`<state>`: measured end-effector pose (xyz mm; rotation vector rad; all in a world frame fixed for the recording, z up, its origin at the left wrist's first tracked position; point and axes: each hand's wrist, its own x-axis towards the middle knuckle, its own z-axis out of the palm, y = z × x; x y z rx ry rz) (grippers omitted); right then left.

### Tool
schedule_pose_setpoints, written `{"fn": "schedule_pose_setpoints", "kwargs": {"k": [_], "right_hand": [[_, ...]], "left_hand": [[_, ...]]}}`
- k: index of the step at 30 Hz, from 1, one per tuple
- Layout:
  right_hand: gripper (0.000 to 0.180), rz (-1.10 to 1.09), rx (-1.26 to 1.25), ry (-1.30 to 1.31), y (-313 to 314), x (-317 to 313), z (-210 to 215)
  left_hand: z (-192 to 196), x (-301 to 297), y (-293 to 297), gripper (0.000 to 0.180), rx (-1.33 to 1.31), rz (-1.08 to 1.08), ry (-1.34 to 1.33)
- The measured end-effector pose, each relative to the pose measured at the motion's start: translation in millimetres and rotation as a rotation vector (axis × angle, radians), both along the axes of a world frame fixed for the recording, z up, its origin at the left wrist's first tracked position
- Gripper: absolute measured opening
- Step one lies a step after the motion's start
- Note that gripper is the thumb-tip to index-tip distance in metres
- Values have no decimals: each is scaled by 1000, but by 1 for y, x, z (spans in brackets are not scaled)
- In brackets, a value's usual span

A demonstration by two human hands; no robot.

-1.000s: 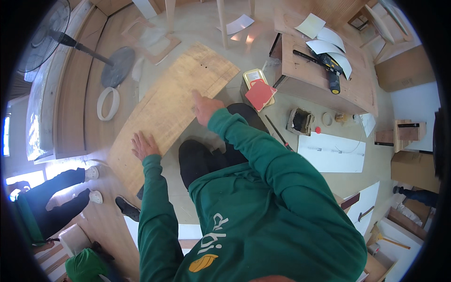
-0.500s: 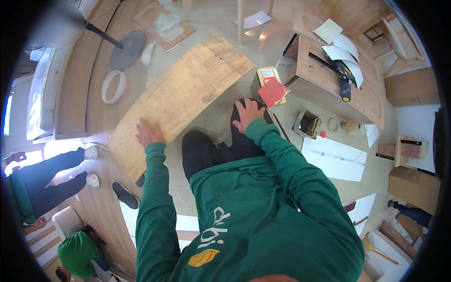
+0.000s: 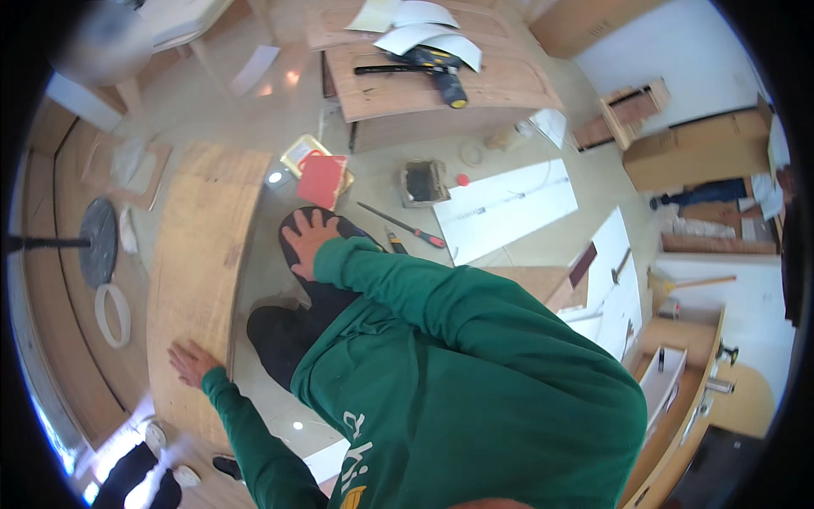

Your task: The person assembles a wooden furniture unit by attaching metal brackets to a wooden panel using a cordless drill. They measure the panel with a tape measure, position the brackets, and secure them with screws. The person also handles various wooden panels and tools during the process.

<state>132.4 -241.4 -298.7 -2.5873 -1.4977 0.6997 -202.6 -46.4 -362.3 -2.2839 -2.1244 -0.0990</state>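
My left hand [image 3: 193, 363] lies flat on the near part of a long wooden board [image 3: 202, 246], fingers spread. The board's grain is pale, with a few dark marks. My right hand [image 3: 310, 239] rests on my dark-trousered knee, fingers apart and holding nothing. Just beyond that knee, a red square sheet [image 3: 322, 180] lies over a yellowish tin [image 3: 298, 153]. To the right of the hand are a long thin tool with a red handle [image 3: 434, 241] and a smaller yellow-and-black handled tool [image 3: 395, 240], partly hidden by my sleeve.
A wooden cabinet piece [image 3: 373, 100] ahead carries a black-and-yellow power tool [image 3: 449, 85] and white sheets [image 3: 415, 14]. Right of me are a grimy square container [image 3: 423, 185], a red cap [image 3: 463, 180] and a white panel [image 3: 509, 212]. A round stand base [image 3: 99, 243] is left; a person's legs [image 3: 136, 475] stand lower left.
My view has swung to the right, so the board now appears farther left and more upright. Both hands keep their places, left on the board and right on the knee.
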Motion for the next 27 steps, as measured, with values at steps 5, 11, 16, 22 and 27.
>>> {"fn": "schedule_pose_setpoints", "kwargs": {"k": [5, 11, 16, 22, 27], "right_hand": [[74, -14, 23, -5, -2, 0, -1], [73, -12, 37, 10, -1, -2, 0], [74, -9, 14, 18, 1, 0, 2], [75, -45, 33, 5, -3, 2, -3], [83, -62, 5, -58, -2, -2, -14]], "left_hand": [[2, -1, 2, 57, 25, -21, -50], [-1, -8, 4, 55, 29, -15, -64], [-8, -17, 12, 53, 36, -4, -167], [-15, -7, 16, 51, 34, -23, 12], [-49, -28, 32, 45, 195, -155, -28]]}}
